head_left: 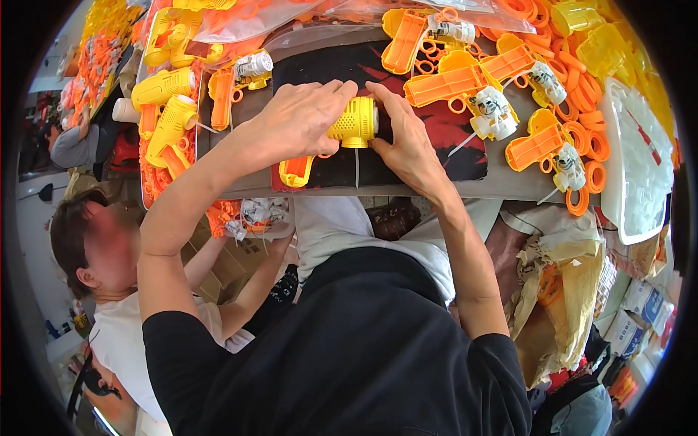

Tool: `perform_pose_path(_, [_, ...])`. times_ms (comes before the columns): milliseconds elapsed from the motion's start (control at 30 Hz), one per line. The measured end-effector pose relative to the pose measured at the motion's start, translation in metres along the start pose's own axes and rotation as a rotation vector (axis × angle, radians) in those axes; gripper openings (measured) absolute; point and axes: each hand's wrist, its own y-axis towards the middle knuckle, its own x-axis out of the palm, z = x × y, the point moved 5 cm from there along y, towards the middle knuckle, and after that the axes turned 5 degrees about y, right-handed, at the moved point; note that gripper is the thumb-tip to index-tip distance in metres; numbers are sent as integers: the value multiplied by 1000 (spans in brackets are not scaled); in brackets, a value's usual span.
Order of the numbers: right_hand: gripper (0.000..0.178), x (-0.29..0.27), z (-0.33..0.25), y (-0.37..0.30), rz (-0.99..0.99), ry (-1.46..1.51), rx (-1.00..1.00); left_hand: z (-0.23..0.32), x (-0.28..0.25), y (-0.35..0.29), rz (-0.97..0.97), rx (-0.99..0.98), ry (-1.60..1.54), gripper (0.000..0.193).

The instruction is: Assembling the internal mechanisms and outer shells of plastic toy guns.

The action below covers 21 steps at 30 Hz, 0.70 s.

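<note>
A yellow toy gun with an orange-lined handle lies sideways between my hands, over a black and red mat. My left hand is closed over its rear part and hides much of that end. The thumb and fingers of my right hand pinch around the round front rim. Below the barrel a thin pale strip or wire hangs down. Half-built orange and yellow toy guns with white inner units lie just right of my right hand. Another half-built gun lies left of my left hand.
Finished-looking yellow guns are piled at the left table edge. Orange rings lie at the right, beside a white tub of clear pieces. A person in a white top sits low at the left. Torn brown paper hangs below the right edge.
</note>
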Motion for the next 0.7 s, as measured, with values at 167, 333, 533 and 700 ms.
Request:
perform_pose_path(167, [80,0,1,1,-3,3,15,-6,10,-3,-19,-13,-67,69])
perform_pose_path(333, [79,2,1,1,-5,-21,18,1,11,-4,-52,-21,-79,73])
perform_pose_path(533, [79,2,9,1,17,-14,11,4,8,2,-118,1,-87,77])
perform_pose_path(700, [78,4,3,3,28,25,-38,-1,15,-5,48,107,-88,71])
